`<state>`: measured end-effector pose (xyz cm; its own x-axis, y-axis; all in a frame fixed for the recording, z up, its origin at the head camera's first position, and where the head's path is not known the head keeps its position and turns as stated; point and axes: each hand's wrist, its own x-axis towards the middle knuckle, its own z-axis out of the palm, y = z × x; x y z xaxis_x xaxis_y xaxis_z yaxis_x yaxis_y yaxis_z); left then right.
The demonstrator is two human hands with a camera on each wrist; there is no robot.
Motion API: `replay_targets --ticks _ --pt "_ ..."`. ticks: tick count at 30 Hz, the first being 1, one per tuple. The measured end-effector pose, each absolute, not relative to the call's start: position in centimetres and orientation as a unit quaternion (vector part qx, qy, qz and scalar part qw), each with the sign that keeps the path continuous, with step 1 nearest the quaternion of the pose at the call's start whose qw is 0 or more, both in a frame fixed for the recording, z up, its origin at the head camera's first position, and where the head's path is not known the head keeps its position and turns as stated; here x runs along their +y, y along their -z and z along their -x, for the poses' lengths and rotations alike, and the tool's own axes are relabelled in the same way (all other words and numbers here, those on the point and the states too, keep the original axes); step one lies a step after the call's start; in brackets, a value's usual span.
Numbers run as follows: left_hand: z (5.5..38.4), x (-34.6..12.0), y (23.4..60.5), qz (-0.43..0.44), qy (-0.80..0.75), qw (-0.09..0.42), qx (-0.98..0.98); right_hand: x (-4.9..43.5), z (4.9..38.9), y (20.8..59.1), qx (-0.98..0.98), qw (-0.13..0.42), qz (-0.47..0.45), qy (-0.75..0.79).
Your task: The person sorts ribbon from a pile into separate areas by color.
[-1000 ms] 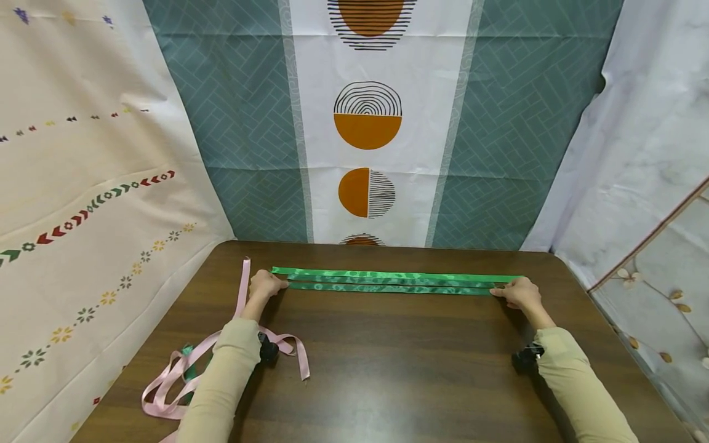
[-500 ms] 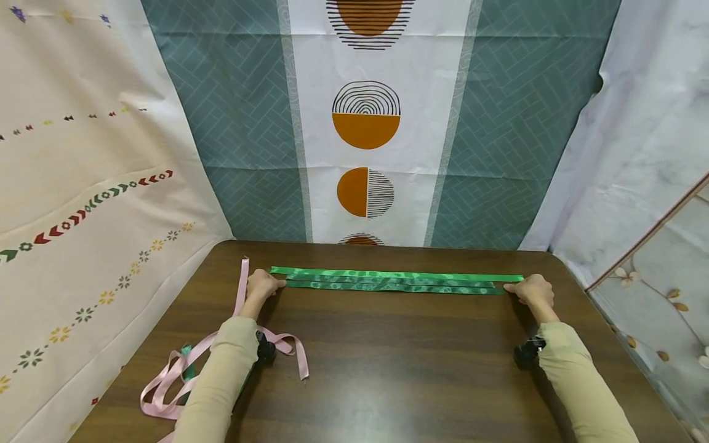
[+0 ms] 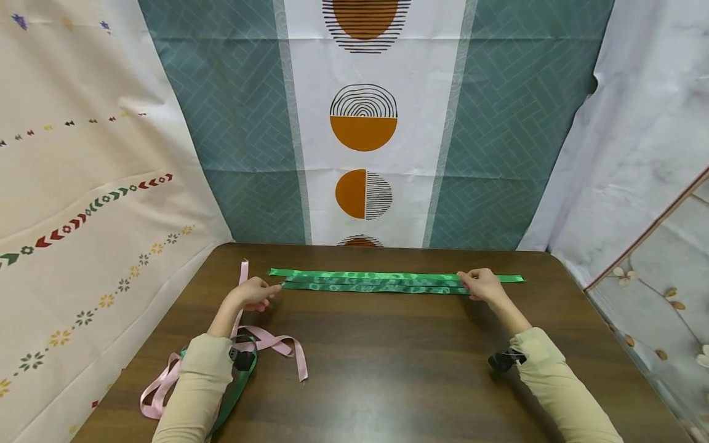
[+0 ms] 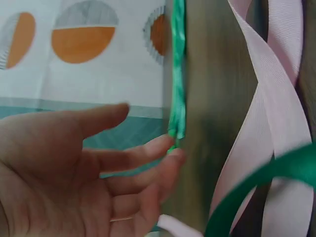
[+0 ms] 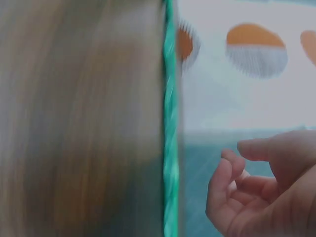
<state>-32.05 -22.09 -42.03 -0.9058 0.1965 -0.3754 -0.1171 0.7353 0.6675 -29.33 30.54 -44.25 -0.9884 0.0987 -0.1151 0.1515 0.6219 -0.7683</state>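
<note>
Several green ribbons lie side by side across the far part of the table: a bright green ribbon (image 3: 343, 274) at the back, darker green ribbons (image 3: 360, 287) in front. My left hand (image 3: 253, 294) is at their left ends; in the left wrist view, its thumb stands apart and its relaxed fingertips (image 4: 175, 157) overlap the ribbon ends. My right hand (image 3: 483, 285) is over the ribbons, short of their right ends. The right wrist view shows its fingers loosely bent with nothing between thumb and fingers, beside the green ribbon (image 5: 170, 123).
A loose pink ribbon (image 3: 301, 360) lies tangled around my left forearm. A dark green ribbon (image 3: 237, 389) loops by the left wrist camera. Behind the brown table (image 3: 388, 369) hangs a patterned curtain (image 3: 244, 154), with more cloth at both sides.
My right hand has left the ribbons' right end and moved left over them. The left hand has loosened and turned, its forearm shifting left. A dark green loop now shows by the left wrist.
</note>
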Motion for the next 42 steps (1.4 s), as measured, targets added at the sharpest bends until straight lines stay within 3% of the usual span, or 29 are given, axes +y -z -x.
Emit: replay_targets --ticks 6,10,20,33,42 --pt "28.4 -22.8 40.2 -0.038 -0.268 0.263 0.926 26.1 28.8 43.4 0.869 0.081 -0.017 0.487" --pt "25.7 -22.8 39.4 -0.03 -0.178 0.265 0.947 23.2 28.2 43.2 0.861 0.109 0.029 0.496" --pt "23.0 -22.6 41.4 -0.042 -0.137 0.273 0.951 18.5 26.5 43.4 0.867 0.159 0.124 0.455" --pt "22.0 -21.7 43.8 -0.041 -0.145 0.156 0.976 12.4 25.1 44.6 0.853 0.213 0.226 0.42" --pt "21.5 -23.0 43.1 -0.063 -0.21 0.121 0.968 10.2 24.7 44.8 0.838 0.242 0.274 0.406"
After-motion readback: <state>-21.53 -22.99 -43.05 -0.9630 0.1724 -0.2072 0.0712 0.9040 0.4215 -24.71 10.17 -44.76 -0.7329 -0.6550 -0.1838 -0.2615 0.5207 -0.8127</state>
